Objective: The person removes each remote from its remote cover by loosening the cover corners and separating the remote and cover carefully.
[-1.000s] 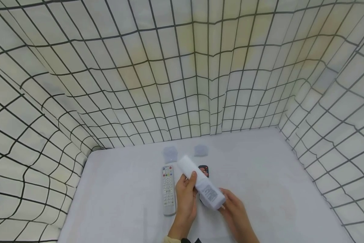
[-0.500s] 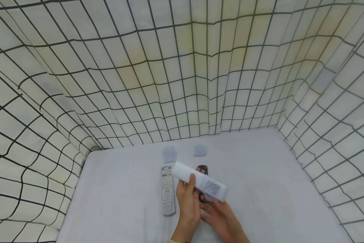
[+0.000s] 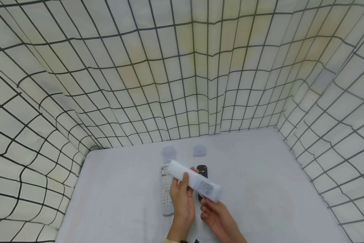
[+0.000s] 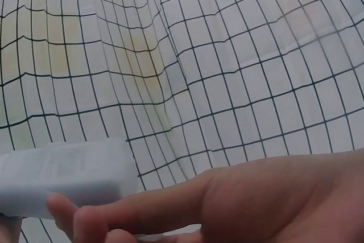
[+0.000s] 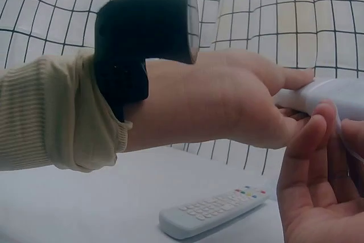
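My left hand [image 3: 182, 204] grips a long white object [image 3: 186, 177] above the table, its thumb lying across the upper face. A block of grey print marks the object's right end, and a thin translucent wrapper seems to cover it; its exact kind is unclear. At that end my right hand [image 3: 219, 216] pinches the lower edge, where a thin film edge [image 5: 343, 135] shows between the fingers. Under the object lie a grey remote control [image 3: 167, 197], partly covered, and a black remote control [image 3: 202, 170], half hidden by the object and hands.
Two flat translucent packets, one on the left [image 3: 169, 153] and one on the right [image 3: 199, 150], lie behind the remotes on the white table [image 3: 115, 189]. Grid-patterned cloth walls [image 3: 182, 84] enclose the table's back and sides.
The long white object has turned from steep to flatter, its far end swinging left over the grey remote. My right hand has moved left and now pinches the object's lower edge.
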Demonstrator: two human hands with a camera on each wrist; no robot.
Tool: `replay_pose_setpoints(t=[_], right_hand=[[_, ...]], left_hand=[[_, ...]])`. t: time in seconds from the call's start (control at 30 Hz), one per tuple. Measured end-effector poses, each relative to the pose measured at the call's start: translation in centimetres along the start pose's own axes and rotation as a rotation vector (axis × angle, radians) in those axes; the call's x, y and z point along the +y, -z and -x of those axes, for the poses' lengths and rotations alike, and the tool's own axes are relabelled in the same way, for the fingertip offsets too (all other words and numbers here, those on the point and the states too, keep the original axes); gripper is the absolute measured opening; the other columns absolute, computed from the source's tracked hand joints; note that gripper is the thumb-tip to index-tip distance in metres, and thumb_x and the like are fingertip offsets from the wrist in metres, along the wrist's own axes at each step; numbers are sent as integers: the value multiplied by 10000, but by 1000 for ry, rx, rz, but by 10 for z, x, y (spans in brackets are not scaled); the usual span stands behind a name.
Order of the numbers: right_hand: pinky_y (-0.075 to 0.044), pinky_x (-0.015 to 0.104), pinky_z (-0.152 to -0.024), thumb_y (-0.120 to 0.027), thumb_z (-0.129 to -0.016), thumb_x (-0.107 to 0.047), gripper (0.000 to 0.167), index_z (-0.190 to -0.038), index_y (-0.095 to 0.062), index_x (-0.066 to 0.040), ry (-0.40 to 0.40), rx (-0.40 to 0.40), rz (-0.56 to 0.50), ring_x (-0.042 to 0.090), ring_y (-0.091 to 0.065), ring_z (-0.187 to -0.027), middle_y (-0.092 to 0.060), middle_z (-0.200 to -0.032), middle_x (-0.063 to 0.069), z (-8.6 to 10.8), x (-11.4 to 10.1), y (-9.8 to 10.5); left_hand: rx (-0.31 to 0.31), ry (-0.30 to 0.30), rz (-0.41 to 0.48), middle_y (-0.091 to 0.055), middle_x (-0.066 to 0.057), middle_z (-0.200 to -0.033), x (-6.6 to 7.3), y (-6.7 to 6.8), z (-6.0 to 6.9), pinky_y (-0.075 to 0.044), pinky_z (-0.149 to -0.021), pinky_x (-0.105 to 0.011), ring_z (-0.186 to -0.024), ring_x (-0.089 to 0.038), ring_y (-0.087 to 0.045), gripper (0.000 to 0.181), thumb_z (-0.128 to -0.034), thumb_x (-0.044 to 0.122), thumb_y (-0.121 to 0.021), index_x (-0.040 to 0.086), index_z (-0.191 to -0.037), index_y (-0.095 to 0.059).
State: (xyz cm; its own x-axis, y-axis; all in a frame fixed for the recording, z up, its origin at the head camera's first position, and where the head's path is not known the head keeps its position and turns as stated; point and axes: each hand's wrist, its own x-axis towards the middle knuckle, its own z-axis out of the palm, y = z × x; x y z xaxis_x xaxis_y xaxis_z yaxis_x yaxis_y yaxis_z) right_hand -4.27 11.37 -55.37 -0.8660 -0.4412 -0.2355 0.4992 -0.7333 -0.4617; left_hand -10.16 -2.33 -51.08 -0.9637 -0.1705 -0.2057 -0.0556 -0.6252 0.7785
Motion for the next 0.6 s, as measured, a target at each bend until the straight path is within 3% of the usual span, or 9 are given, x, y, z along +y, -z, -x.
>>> replay_pose_setpoints(t=[0.13, 0.3, 0.43, 0.6], right_hand=[[-513, 183, -787, -442, -1123, -116, 174, -1245, -565, -135, 12, 3, 24, 50, -613, -902, -693, -1070, -35, 2, 0, -3], [-523, 189, -792, -481, -1107, -119, 174, -1273, -534, -112, -6, 50, 71, 55, -609, -898, -684, -1064, -22, 5, -3, -10], [-531, 205, -808, -550, -1083, -151, 301, -1361, -459, -81, -49, 146, 120, 71, -600, -901, -672, -1071, -11, 6, -3, -14], [-550, 210, -840, -582, -1071, -174, 441, -1434, -370, -39, -63, 190, 174, 66, -596, -911, -677, -1086, -17, 8, 0, -14]], left_hand=[[0, -8, -3, -687, -196, -1309, 5, 3, -4, -550, -1063, -307, -1223, -273, -713, 546, -1081, 211, -582, -66, -1502, -371], [7, 35, 10, -651, -204, -1361, 11, 6, -7, -530, -1088, -295, -1239, -258, -702, 541, -1087, 197, -566, -25, -1536, -361], [13, 52, 10, -615, -221, -1417, 15, 9, -8, -528, -1089, -291, -1248, -251, -698, 555, -1085, 194, -570, -21, -1548, -351], [13, 54, 6, -597, -223, -1435, 17, 13, -10, -531, -1084, -296, -1254, -256, -694, 571, -1083, 200, -576, -28, -1552, -343]])
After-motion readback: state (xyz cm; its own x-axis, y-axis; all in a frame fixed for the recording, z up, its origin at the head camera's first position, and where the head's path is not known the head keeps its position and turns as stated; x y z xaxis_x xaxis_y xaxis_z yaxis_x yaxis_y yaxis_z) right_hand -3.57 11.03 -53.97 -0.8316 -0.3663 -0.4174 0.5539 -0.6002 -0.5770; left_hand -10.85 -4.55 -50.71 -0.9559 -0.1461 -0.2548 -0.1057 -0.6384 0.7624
